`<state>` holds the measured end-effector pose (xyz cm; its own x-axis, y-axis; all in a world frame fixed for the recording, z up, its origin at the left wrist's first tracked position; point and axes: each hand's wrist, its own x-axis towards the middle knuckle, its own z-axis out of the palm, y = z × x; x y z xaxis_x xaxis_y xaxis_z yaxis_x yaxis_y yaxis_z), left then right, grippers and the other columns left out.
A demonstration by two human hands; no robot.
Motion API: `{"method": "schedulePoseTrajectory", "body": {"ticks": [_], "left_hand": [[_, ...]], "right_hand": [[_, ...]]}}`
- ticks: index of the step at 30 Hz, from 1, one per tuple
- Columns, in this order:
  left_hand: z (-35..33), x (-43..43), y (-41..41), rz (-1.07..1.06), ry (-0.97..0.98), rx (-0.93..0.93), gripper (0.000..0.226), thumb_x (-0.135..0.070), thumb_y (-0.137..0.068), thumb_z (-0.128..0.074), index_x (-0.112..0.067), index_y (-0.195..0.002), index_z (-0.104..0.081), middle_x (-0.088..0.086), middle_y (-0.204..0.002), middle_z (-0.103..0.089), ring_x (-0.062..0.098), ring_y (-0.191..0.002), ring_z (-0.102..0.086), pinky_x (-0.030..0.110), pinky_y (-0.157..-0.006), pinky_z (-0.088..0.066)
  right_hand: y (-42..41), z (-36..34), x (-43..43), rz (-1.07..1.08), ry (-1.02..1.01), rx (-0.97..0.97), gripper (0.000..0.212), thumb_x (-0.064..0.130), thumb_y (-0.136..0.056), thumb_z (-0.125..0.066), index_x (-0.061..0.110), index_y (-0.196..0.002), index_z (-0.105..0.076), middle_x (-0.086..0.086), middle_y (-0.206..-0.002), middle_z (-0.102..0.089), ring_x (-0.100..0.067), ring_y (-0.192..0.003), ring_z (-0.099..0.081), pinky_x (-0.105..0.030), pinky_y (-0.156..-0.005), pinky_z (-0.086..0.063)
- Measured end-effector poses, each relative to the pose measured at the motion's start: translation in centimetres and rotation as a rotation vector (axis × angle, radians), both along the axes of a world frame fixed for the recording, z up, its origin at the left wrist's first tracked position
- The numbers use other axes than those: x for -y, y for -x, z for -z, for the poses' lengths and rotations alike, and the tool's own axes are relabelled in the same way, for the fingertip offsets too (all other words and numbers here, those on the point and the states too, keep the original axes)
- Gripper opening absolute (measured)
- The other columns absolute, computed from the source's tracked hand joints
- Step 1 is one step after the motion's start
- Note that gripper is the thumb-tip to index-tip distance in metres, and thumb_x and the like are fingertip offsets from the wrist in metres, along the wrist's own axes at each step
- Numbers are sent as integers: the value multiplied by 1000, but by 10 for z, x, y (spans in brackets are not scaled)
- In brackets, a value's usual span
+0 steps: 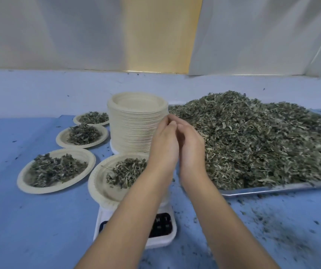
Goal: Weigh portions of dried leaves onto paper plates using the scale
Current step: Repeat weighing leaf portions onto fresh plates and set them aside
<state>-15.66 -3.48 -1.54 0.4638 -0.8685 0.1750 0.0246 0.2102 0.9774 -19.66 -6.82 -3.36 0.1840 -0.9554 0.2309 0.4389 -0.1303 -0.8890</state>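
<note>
Three filled plates (74, 151) sit on the left, done. A fourth plate (101, 191) is on the scale (161, 228) with a small heap, maybe not enough yet. The left hand (164, 144) and right hand (191, 146) press close together beside the big leaf pile (252, 142) — I cannot tell if they hold leaves. A tall stack of empty plates (134, 131) waits — lots left

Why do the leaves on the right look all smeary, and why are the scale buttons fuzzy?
Head view: blur smears the leaf pile toward the right edge; the scale buttons are soft too, unreadable; light is even, shadows faint.
</note>
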Motion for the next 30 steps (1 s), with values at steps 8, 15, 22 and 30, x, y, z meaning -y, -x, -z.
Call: {"method": "schedulePoseTrajectory", "body": {"ticks": [8,15,22,30], "left_hand": [[14,-44,-73,-229,66,104,35,-12,-95,-44,-24,-125,-58,-16,-119,-60,-4,-110,-52,17,-94,-37],[43,-60,-122,-415,-47,74,32,-11,-94,-42,-30,-105,-66,-20,-106,-65,-4,-106,-56,15,-84,-38],[63,-52,-132,-407,-144,-41,28,-6,-94,-42,-21,-105,-63,-3,-117,-63,11,-113,-53,28,-100,-38],[66,-48,-129,-384,-165,-28,30,-3,-95,-44,-15,-117,-60,-3,-116,-60,10,-108,-53,23,-91,-36]], "right_hand": [[-13,13,-14,28,87,-244,27,9,-94,-45,27,-93,-66,8,-100,-70,-5,-102,-64,-24,-94,-46],[-13,31,-10,80,34,-451,27,13,-94,-47,22,-108,-68,11,-110,-67,3,-101,-56,-19,-86,-42],[-16,38,-11,58,-9,-513,26,15,-94,-47,25,-109,-67,20,-101,-65,8,-80,-54,-14,-69,-40],[-19,40,-12,56,-36,-511,27,15,-95,-47,25,-110,-67,18,-98,-64,7,-76,-57,-12,-64,-42]]}}
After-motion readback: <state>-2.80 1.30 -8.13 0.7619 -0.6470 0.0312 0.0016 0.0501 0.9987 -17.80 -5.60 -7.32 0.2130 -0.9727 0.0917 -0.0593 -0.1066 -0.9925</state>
